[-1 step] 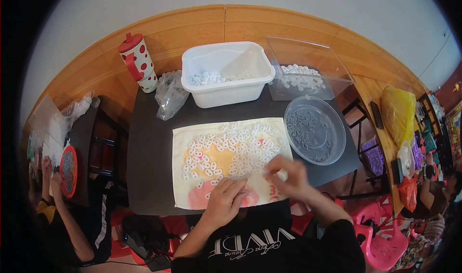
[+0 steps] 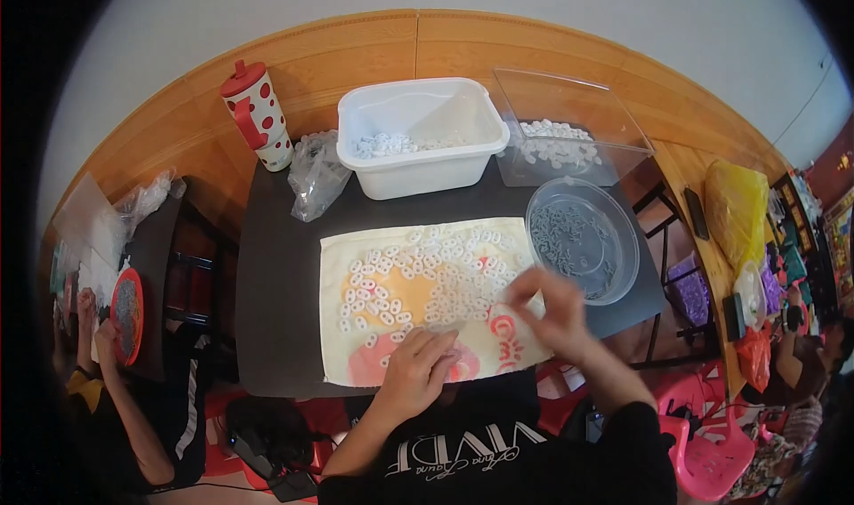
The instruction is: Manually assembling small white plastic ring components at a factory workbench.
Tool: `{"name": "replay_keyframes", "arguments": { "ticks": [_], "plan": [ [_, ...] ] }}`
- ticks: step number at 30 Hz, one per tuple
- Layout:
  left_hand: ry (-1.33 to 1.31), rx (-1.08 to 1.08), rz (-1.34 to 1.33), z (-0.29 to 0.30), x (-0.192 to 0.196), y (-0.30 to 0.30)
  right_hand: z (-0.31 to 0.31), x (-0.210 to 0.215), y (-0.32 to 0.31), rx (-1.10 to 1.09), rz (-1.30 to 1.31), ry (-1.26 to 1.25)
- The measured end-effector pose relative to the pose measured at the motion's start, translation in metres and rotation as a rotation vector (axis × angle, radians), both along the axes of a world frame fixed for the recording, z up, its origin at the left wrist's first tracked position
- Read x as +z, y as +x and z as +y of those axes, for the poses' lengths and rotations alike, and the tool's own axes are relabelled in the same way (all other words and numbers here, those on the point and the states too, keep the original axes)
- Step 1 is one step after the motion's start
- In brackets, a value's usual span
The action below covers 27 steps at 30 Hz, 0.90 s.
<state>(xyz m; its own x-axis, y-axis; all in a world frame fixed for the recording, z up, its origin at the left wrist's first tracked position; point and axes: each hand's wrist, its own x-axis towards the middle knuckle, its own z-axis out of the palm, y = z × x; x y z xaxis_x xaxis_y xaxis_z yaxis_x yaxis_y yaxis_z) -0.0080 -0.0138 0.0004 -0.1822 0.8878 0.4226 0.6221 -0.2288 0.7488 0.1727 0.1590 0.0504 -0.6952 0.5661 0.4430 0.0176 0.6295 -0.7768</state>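
My left hand [image 2: 416, 369] rests over the near edge of a cream towel [image 2: 336, 260]. Its fingers are pressed together, and anything between them is hidden. To its right, my right hand [image 2: 556, 314] hangs above the towel's right edge, thumb and fingers curled towards each other; whatever they pinch is too small to make out. Many small white oval pieces with two dark holes [image 2: 389, 307] lie spread over the towel. Translucent whitish pieces [image 2: 451, 302] cluster at its middle. Just beyond my right hand stands a clear round tub [image 2: 628, 256] holding small grey screw-like parts [image 2: 569, 238].
A white basin [image 2: 422, 177] with white pieces stands at the back. Right of it, a clear box [image 2: 614, 169] holds white discs [image 2: 560, 143]. A plastic bag [image 2: 315, 180] and red-dotted tumbler [image 2: 259, 118] stand back left. Another person's hand [image 2: 106, 336] works at a red bowl [image 2: 138, 318].
My right hand has moved right and slightly away from me, towards the round tub, uncovering red print on the towel. My left hand stays in place.
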Motion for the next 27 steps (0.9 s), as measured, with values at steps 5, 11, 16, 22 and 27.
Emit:
{"name": "replay_keyframes", "arguments": {
  "ticks": [5,11,16,22,27],
  "plan": [
    [0.095,-0.022,0.072,-0.001,0.001,0.003,0.122,0.075,-0.022,-0.484,0.193,0.3],
    [0.122,-0.02,0.055,-0.001,0.0,0.002,0.163,0.072,-0.007,-0.528,0.145,0.253],
    [0.152,-0.052,0.083,-0.003,-0.001,0.002,0.059,0.014,0.002,0.026,-0.29,0.132],
    [0.157,-0.027,0.101,-0.001,0.0,0.004,-0.005,-0.031,-0.021,0.032,-0.402,0.547],
    [0.171,0.029,0.104,0.002,-0.002,0.006,-0.02,-0.041,-0.018,0.195,-0.228,0.411]
  ]
}}
